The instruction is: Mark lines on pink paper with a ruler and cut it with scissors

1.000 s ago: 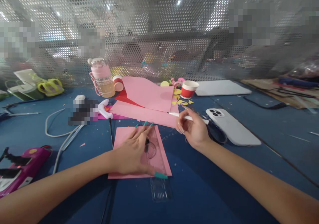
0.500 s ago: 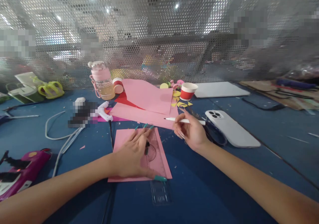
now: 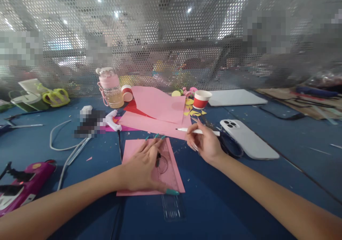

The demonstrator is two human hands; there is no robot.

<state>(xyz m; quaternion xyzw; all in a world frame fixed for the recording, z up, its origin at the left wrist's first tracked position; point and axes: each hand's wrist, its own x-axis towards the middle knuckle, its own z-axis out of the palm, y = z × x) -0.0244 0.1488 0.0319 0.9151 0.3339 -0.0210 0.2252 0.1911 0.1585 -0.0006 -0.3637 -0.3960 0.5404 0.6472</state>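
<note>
My left hand [image 3: 143,165] lies spread over a clear plastic ruler [image 3: 172,208] with a protractor printed in it, pressing it onto a pink sheet of paper [image 3: 173,179]. Part of the ruler is under the palm, and its lower end sticks out past the sheet's near edge. A small dark object [image 3: 158,158] shows beside the thumb's base; I cannot make out what it is. To the right, my right hand [image 3: 204,142] is closed around a white marker [image 3: 197,130], its dark tip uncapped and pointing left, above the table and apart from the sheet.
Behind the hands lie more pink sheets [image 3: 160,104], a white glue gun [image 3: 113,120], a bottle [image 3: 112,88], a red-and-white paper cup [image 3: 202,99] and yellow scraps [image 3: 196,113]. A white phone [image 3: 248,140] rests right of my right hand. Cables [image 3: 60,149] run at left.
Both hands keep the same hold and place, left on the ruler and right on the marker. Only a very slight shift of the whole view shows.
</note>
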